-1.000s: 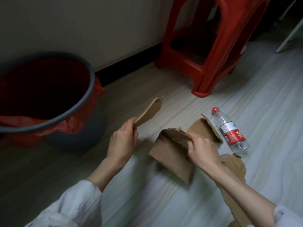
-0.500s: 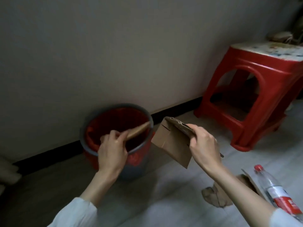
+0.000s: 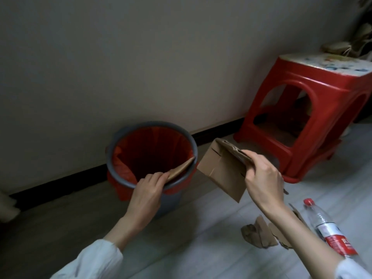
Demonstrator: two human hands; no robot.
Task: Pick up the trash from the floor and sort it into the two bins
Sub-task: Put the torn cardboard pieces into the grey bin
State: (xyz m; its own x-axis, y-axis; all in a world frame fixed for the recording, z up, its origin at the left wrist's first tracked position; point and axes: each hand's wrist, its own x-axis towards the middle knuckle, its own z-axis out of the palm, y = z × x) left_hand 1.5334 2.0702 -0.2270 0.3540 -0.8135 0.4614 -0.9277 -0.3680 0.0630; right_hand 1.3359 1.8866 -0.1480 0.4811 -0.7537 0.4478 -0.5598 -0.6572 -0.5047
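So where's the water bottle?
The water bottle lies on the floor at the head view's lower right, beside torn cardboard scraps, just past the right forearm.

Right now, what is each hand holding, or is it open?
Left hand: grips a small cardboard strip over the bin.
Right hand: grips a folded cardboard piece.

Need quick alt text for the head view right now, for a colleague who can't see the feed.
Left hand holds a cardboard strip over the rim of a grey bin lined with red; right hand grips a folded cardboard piece beside it. Torn cardboard scraps and a plastic bottle lie on the floor.
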